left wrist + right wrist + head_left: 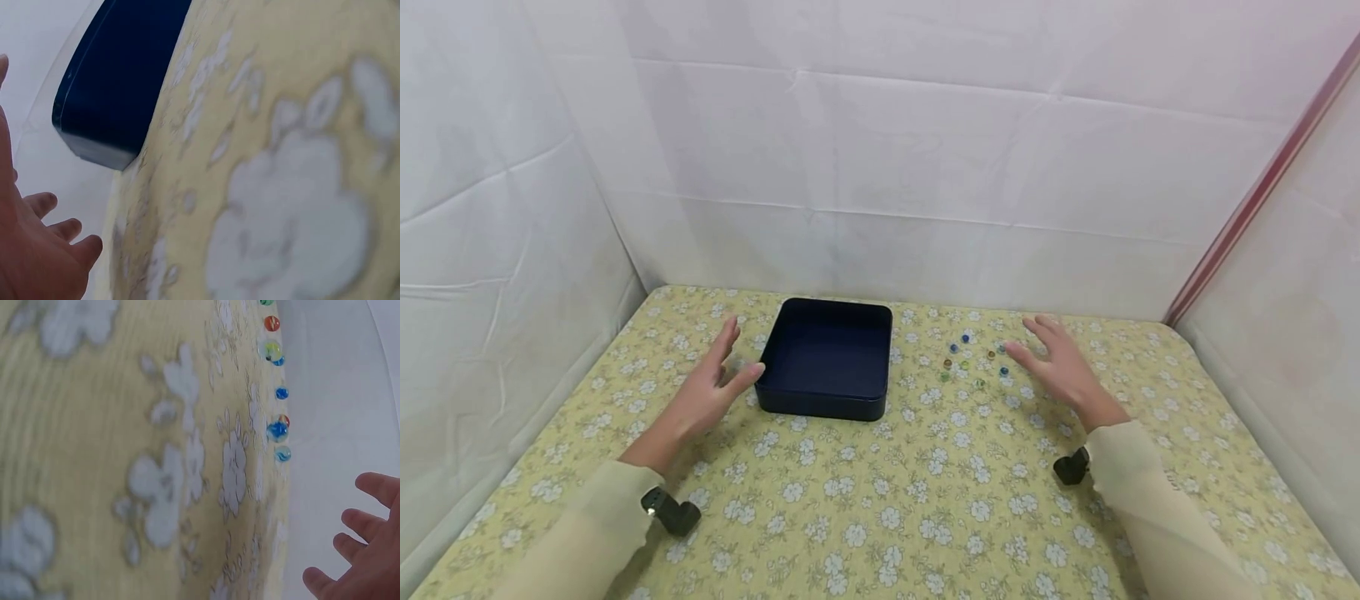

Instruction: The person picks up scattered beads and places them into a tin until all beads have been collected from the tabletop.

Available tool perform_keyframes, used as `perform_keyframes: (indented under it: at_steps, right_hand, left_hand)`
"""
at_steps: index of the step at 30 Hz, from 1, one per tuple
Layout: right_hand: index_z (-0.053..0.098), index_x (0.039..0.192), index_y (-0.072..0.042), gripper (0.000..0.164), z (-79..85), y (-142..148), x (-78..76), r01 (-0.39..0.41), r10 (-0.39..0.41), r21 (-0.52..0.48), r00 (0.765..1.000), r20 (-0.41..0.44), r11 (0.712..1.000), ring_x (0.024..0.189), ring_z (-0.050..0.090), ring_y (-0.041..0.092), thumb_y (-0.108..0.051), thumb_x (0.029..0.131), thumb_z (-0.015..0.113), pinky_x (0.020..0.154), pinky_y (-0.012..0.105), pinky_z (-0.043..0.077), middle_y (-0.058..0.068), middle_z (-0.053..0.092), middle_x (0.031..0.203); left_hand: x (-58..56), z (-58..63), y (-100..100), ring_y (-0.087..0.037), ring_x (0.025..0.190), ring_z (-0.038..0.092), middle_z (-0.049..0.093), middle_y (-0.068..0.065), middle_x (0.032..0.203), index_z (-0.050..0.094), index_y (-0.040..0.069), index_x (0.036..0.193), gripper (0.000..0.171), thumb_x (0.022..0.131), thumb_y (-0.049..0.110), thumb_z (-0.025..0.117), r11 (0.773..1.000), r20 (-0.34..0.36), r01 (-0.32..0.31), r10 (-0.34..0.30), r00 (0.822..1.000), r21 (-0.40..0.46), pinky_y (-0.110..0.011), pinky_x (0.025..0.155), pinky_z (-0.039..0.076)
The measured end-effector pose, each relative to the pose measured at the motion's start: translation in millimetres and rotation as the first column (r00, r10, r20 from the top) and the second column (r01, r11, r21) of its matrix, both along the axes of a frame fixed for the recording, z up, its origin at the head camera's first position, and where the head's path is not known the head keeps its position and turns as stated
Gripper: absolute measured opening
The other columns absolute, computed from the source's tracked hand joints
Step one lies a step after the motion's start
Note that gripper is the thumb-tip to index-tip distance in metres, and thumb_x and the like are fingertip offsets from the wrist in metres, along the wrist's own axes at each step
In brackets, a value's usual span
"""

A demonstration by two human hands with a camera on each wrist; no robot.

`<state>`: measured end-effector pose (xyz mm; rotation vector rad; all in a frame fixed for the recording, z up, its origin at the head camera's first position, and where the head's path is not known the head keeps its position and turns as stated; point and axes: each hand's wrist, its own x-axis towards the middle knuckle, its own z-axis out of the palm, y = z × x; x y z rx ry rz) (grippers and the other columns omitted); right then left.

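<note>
My left hand (703,392) hovers beside the left wall of a dark blue square tin (823,407), fingers extended and nothing held. In the left wrist view the tin (119,81) stands past the spread fingers. The tin's open top faces up and its inside looks bare. To its right several small glass marbles (966,365) lie scattered on the cloth, in blue, green, yellow and orange-brown. My right hand (1060,367) is held just right of them, empty, its fingers loosely spread. The right wrist view shows the marbles (277,430) in a row beyond the fingertips.
A yellow tablecloth (865,500) with white flowers covers the table. White fabric walls (880,150) close it in at the back and both sides, with a red strip (1262,192) at the back right corner. Each wrist wears a small black camera (670,510).
</note>
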<state>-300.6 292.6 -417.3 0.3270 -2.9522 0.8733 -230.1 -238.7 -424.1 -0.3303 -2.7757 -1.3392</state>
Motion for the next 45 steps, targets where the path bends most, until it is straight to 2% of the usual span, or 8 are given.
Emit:
perform_keyframes:
  at_steps: [4,11,18,23,27,32,36,45]
  right_hand:
    - [0.029,0.163,-0.012,0.084,-2.7,-3,-1.4,0.024,-0.023,-0.038,1.000,0.011,0.999,0.157,0.014,0.046,-0.066,0.102,0.045,0.121,0.073,0.014,0.020,0.018,0.170]
    - [0.036,0.161,-0.016,0.088,-4.0,-8,1.0,0.076,-0.064,-0.127,0.994,0.093,0.989,0.149,0.033,0.044,-0.076,0.097,0.044,0.114,0.069,0.035,0.017,0.029,0.167]
    - [0.045,0.156,-0.017,0.089,-8.7,-11,2.7,0.097,-0.063,-0.205,0.984,0.164,0.974,0.143,0.043,0.040,-0.078,0.093,0.050,0.109,0.066,0.042,0.014,0.042,0.159]
    - [0.052,0.152,-0.018,0.077,-12.1,-14,1.4,0.116,-0.065,-0.256,0.978,0.201,0.960,0.139,0.049,0.037,-0.068,0.094,0.060,0.109,0.061,0.045,0.012,0.048,0.155]
    - [0.055,0.149,-0.017,0.072,-15.0,-15,1.0,0.113,-0.054,-0.271,0.975,0.214,0.956,0.134,0.053,0.034,-0.060,0.094,0.067,0.105,0.057,0.049,0.011,0.052,0.152]
    - [0.061,0.144,-0.015,0.064,-18.5,-14,0.5,0.105,-0.045,-0.270,0.974,0.221,0.957,0.123,0.060,0.031,-0.052,0.092,0.074,0.092,0.044,0.056,0.012,0.061,0.142]
    - [0.065,0.139,-0.012,0.056,-19.3,-14,0.4,0.107,-0.044,-0.271,0.973,0.228,0.957,0.118,0.062,0.031,-0.042,0.093,0.076,0.083,0.035,0.056,0.014,0.064,0.137]
    - [0.070,0.132,-0.009,0.044,-18.6,-15,-0.7,0.093,-0.056,-0.182,0.978,0.199,0.979,0.115,0.065,0.031,-0.032,0.095,0.077,0.084,0.038,0.059,0.016,0.068,0.131]
  left_hand:
    - [2.4,-1.1,5,-0.044,0.157,0.017,0.007,-0.008,0.174,-0.012,0.043,0.162,0.088,0.105,0.048,0.055,0.999,0.032,0.011,-0.013,0.999,0.052,-0.066,0.122,0.026]
    - [4.5,-3.1,14,-0.042,0.158,0.017,0.010,-0.010,0.174,-0.007,0.035,0.165,0.096,0.101,0.043,0.065,0.987,0.064,0.028,-0.039,0.997,0.160,-0.060,0.125,0.025]
    - [3.6,-6.8,18,-0.039,0.159,0.017,0.011,-0.010,0.174,-0.001,0.027,0.167,0.101,0.098,0.038,0.072,0.968,0.103,0.027,-0.054,0.993,0.248,-0.056,0.126,0.025]
    - [4.0,-8.7,21,-0.039,0.158,0.020,0.013,-0.010,0.173,0.004,0.023,0.167,0.104,0.095,0.037,0.076,0.966,0.122,0.013,-0.046,0.991,0.258,-0.056,0.125,0.028]
    - [4.0,-10.1,23,-0.038,0.158,0.021,0.013,-0.009,0.173,0.005,0.024,0.167,0.105,0.092,0.037,0.079,0.956,0.145,0.004,-0.049,0.988,0.294,-0.056,0.124,0.030]
    - [3.8,-10.8,25,-0.038,0.158,0.021,0.013,-0.009,0.173,0.007,0.021,0.167,0.108,0.090,0.039,0.080,0.954,0.164,-0.013,-0.038,0.986,0.299,-0.054,0.123,0.032]
    - [2.9,-10.7,26,-0.039,0.157,0.023,0.014,-0.011,0.173,0.010,0.019,0.167,0.107,0.090,0.041,0.081,0.959,0.175,-0.031,-0.019,0.984,0.281,-0.055,0.122,0.034]
    - [0.3,-12.5,26,-0.040,0.155,0.028,0.020,-0.015,0.171,0.015,0.015,0.167,0.107,0.088,0.042,0.082,0.966,0.182,-0.039,-0.008,0.983,0.255,-0.053,0.118,0.040]
